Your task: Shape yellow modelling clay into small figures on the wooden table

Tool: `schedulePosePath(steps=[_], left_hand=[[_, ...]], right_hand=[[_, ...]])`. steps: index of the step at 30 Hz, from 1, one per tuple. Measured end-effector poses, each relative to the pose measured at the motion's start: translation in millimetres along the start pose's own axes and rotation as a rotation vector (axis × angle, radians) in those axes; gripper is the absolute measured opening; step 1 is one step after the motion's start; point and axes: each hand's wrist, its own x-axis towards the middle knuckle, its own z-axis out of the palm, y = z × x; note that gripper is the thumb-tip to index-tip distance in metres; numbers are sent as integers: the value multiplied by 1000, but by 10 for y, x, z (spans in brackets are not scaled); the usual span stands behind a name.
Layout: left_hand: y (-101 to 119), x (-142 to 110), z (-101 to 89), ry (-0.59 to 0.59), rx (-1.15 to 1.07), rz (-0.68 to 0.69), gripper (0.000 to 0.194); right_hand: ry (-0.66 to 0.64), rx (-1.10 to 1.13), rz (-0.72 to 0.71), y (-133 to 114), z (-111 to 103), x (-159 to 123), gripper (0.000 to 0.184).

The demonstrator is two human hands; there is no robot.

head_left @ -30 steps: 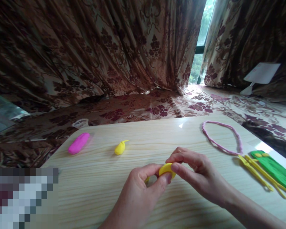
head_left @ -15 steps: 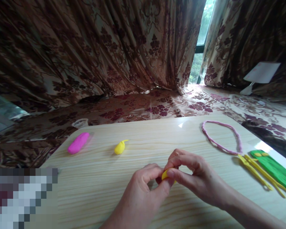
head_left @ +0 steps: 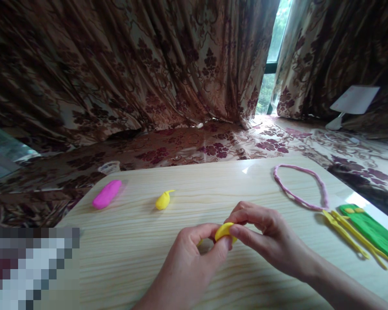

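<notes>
A small piece of yellow modelling clay [head_left: 223,231] is pinched between both hands, above the near middle of the table. My left hand [head_left: 197,254] has its thumb and fingers closed on the clay's near left side. From the right, my right hand [head_left: 267,237] grips the same piece with thumb and fingertips. A bit of yellow also shows behind the left fingers, too small to make out. Farther back lies a yellow clay lump [head_left: 163,201] with a thin drawn-out tail.
On the wood-grain table [head_left: 132,254] a pink clay roll [head_left: 107,194] lies at the left. At the right are a pink twisted loop [head_left: 321,186], yellow modelling tools [head_left: 347,237] and a green clay slab [head_left: 371,232] with yellow dots. Behind stands a lamp [head_left: 355,100].
The yellow clay between my fingers has turned, and more of its surface shows. My left fingers have shifted slightly around it. Things on the table stay in place.
</notes>
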Motion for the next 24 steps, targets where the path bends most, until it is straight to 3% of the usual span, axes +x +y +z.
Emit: schedulePosePath(steps=[7,14,24], left_hand=[[-1,-16,-14,9,-17,-11,19],[31,-28,-24,72,109,70,17],[17,-15,-32,-45,18,107,21]], right_hand=[[10,10,101,5,-24,-2,26],[-14,-43,5,12,-10,7,22],[21,0,-14,22,-12,-8,19]])
